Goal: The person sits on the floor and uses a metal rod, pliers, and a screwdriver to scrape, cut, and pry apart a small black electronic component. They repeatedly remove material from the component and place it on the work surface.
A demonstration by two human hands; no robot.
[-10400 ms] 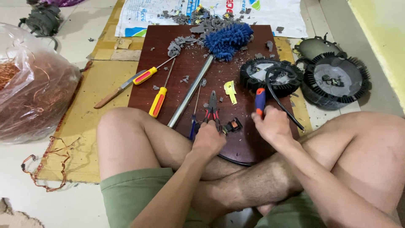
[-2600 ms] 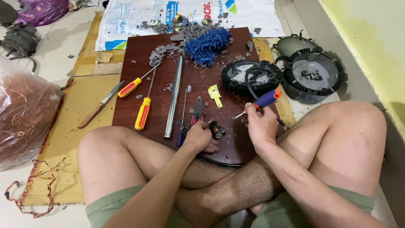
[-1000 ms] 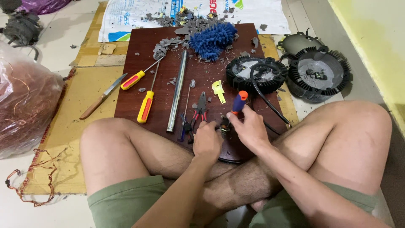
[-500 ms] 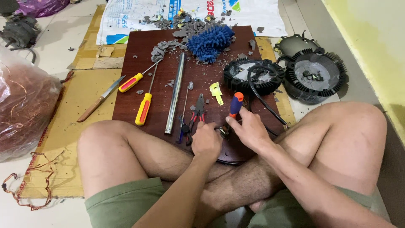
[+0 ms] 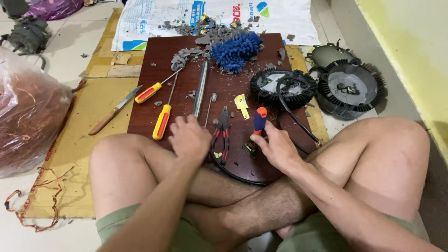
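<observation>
My right hand (image 5: 276, 148) grips a screwdriver with a blue and orange handle (image 5: 259, 120), held upright with its tip down on a small metal part (image 5: 248, 148) on the dark brown board (image 5: 154, 65). My left hand (image 5: 189, 137) rests on the board to the left of the red-handled pliers (image 5: 223, 133), fingers loosely bent, nothing seen in it. Its fingertips lie near the lower end of a grey metal rod (image 5: 200, 88) and beside a yellow-handled screwdriver (image 5: 162, 122). I sit cross-legged with my knees on either side of the board.
A black finned round housing (image 5: 282, 86) with a black cable (image 5: 291, 116) lies right of the tools, a second housing (image 5: 351, 88) beyond it. A blue fluffy pad (image 5: 235, 49), grey debris, a yellow-red screwdriver (image 5: 148, 92), a knife (image 5: 114, 110) and a bag of copper wire (image 5: 28, 112) are around.
My left hand has left the small part and moved left and up, toward the rod and the yellow screwdriver. My right hand still holds the blue-orange screwdriver on the part.
</observation>
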